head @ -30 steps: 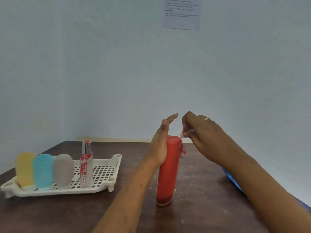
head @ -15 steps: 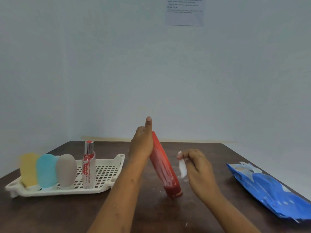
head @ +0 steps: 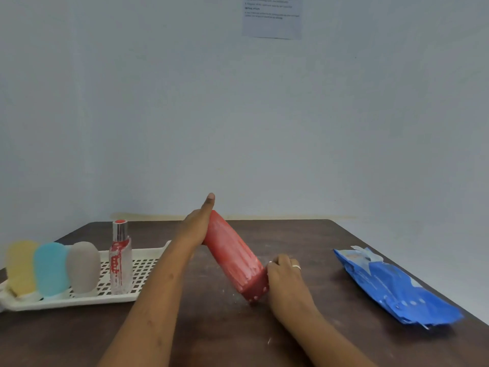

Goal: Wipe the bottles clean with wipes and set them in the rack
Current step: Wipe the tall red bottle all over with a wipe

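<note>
1. First, at the far left, a white plastic rack (head: 143, 263) with a lattice floor, holding four upright bottles in a row: a yellow bottle (head: 21, 266), a blue bottle (head: 50, 268) and a grey bottle (head: 82, 266), all rounded and matte, then a clear spray bottle (head: 120, 260) with red print and a silver neck.
2. Next, the left hand (head: 197, 229), clasped on the upper end of the red bottle (head: 234, 256). Index finger straight and pointing up, other fingers hidden behind the bottle. Forearm crossing in front of the rack's right corner.
3. Then the red bottle itself, a tall cylinder outside the rack and just right of it. Tilted with its top to the left, lower end down on the dark brown table (head: 317, 239), sides streaked with white smears.
4. At that lower end, the right hand (head: 284, 276), fingers curled tight against the bottle and pinching a wipe (head: 270, 261), only a white sliver showing. Ring (head: 296, 267) on one finger.
5. Above, on the pale wall, a paper notice (head: 272, 17), print too small to read.
6. Far right, a crinkled blue wipes pack (head: 394, 287), lying flat, well apart from the hand.
</note>
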`<move>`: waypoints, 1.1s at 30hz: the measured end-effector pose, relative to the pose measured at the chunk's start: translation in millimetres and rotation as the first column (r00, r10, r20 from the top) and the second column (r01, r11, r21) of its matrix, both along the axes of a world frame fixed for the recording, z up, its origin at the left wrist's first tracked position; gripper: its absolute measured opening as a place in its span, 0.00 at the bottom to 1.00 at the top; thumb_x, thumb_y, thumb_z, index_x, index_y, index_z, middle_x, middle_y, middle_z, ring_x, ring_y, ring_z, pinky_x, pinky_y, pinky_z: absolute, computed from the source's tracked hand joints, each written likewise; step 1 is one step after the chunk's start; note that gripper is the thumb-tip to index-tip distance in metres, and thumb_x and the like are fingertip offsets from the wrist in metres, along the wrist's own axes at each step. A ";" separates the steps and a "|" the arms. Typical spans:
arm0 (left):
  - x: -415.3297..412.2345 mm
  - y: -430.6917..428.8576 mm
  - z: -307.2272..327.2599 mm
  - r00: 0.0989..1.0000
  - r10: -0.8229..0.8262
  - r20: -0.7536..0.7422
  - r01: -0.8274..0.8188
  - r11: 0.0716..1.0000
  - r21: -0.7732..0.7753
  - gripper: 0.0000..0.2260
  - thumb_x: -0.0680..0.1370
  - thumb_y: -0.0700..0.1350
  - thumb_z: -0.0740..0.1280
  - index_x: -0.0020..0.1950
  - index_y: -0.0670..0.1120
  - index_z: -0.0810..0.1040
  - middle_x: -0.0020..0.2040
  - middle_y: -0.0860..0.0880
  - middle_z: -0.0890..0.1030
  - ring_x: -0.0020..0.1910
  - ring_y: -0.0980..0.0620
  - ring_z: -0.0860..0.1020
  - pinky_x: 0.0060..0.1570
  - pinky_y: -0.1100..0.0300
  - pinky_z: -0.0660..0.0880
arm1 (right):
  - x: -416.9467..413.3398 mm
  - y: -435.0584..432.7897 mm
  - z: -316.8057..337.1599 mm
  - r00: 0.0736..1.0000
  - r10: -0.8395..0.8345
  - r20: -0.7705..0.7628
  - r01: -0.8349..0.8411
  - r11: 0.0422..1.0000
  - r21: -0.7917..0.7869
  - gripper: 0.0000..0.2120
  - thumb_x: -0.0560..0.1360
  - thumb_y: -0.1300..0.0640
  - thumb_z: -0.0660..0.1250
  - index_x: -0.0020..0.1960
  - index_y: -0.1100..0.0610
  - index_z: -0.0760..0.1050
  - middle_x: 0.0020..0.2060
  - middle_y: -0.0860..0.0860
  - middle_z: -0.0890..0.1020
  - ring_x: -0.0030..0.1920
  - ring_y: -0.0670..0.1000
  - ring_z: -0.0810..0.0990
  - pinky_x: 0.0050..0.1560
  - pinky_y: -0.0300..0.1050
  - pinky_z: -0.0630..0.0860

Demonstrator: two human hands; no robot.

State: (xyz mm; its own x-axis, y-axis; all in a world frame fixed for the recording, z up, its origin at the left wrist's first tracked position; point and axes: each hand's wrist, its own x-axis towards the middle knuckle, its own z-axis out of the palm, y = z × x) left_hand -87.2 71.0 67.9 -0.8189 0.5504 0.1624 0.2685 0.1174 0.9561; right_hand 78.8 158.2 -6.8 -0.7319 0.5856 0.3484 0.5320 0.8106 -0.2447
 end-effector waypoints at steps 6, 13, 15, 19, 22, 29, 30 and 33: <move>8.5 5.2 -8.8 0.999 0.022 -0.023 -0.022 1.000 0.013 0.29 0.73 0.73 0.47 0.53 0.49 0.69 0.47 0.46 0.77 0.50 0.44 0.78 0.57 0.49 0.71 | -4.2 1.8 -7.6 0.998 0.005 0.055 -0.007 0.999 0.045 0.12 0.77 0.64 0.61 0.59 0.58 0.73 0.59 0.54 0.68 0.61 0.54 0.66 0.55 0.47 0.74; 18.8 10.3 -17.3 0.933 -0.207 0.293 0.015 0.840 0.543 0.40 0.68 0.76 0.41 0.63 0.55 0.76 0.53 0.41 0.81 0.49 0.43 0.81 0.47 0.47 0.78 | -6.6 -1.3 -9.0 1.000 0.001 0.013 -0.002 0.998 0.069 0.13 0.78 0.64 0.62 0.61 0.59 0.72 0.60 0.54 0.69 0.62 0.53 0.66 0.57 0.45 0.74; 20.5 11.8 -20.8 0.865 -0.329 0.379 0.016 0.773 0.634 0.44 0.61 0.79 0.44 0.62 0.55 0.77 0.48 0.39 0.83 0.46 0.39 0.82 0.47 0.44 0.79 | -6.6 -1.9 -9.2 1.000 -0.002 0.015 0.001 0.997 0.072 0.13 0.78 0.64 0.62 0.62 0.58 0.71 0.61 0.54 0.68 0.62 0.53 0.66 0.57 0.45 0.74; 17.9 11.6 -25.9 0.768 -0.478 0.427 -0.015 0.652 0.758 0.43 0.67 0.79 0.43 0.64 0.53 0.76 0.46 0.39 0.83 0.46 0.38 0.83 0.44 0.44 0.79 | -6.5 -2.3 -9.2 1.000 0.005 0.031 -0.008 0.996 0.086 0.14 0.77 0.62 0.64 0.62 0.58 0.71 0.61 0.54 0.68 0.63 0.53 0.66 0.57 0.46 0.74; 17.9 9.4 -29.7 0.708 -0.558 0.433 -0.022 0.596 0.803 0.43 0.68 0.78 0.44 0.66 0.52 0.75 0.55 0.38 0.81 0.53 0.36 0.81 0.42 0.43 0.80 | -5.9 -2.0 -9.2 0.999 0.007 0.034 -0.010 0.997 0.081 0.14 0.76 0.62 0.65 0.61 0.58 0.71 0.60 0.53 0.68 0.62 0.53 0.66 0.56 0.46 0.74; 16.6 10.5 -36.6 0.645 -0.684 0.340 0.093 0.512 0.854 0.43 0.66 0.80 0.42 0.70 0.57 0.70 0.61 0.38 0.79 0.59 0.35 0.78 0.63 0.33 0.67 | -5.8 0.8 -10.9 0.999 0.017 0.035 -0.020 0.995 0.095 0.13 0.77 0.63 0.63 0.61 0.58 0.71 0.60 0.54 0.68 0.62 0.54 0.66 0.55 0.46 0.74; 16.0 11.1 -36.8 0.639 -0.698 0.323 0.121 0.506 0.854 0.44 0.65 0.80 0.41 0.70 0.58 0.69 0.62 0.39 0.79 0.60 0.36 0.78 0.64 0.33 0.65 | -6.0 0.8 -11.1 0.999 0.017 0.033 -0.020 0.995 0.096 0.13 0.77 0.63 0.63 0.61 0.58 0.71 0.60 0.54 0.68 0.62 0.54 0.66 0.56 0.46 0.74; 15.3 12.3 -35.2 0.615 -0.736 0.285 0.175 0.479 0.860 0.45 0.63 0.81 0.41 0.71 0.59 0.68 0.64 0.40 0.78 0.62 0.36 0.76 0.67 0.33 0.62 | -5.8 0.2 -10.8 1.000 0.022 0.016 -0.024 0.994 0.105 0.13 0.77 0.62 0.63 0.61 0.57 0.71 0.60 0.53 0.68 0.62 0.53 0.66 0.56 0.45 0.74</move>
State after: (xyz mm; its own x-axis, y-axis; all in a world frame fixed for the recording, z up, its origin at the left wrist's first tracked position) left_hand -71.9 83.3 32.7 -0.5318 0.7886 0.3088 -0.5498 -0.5988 0.5825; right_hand 73.0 158.4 -17.6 -0.7505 0.5294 0.3956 0.5160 0.8434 -0.1498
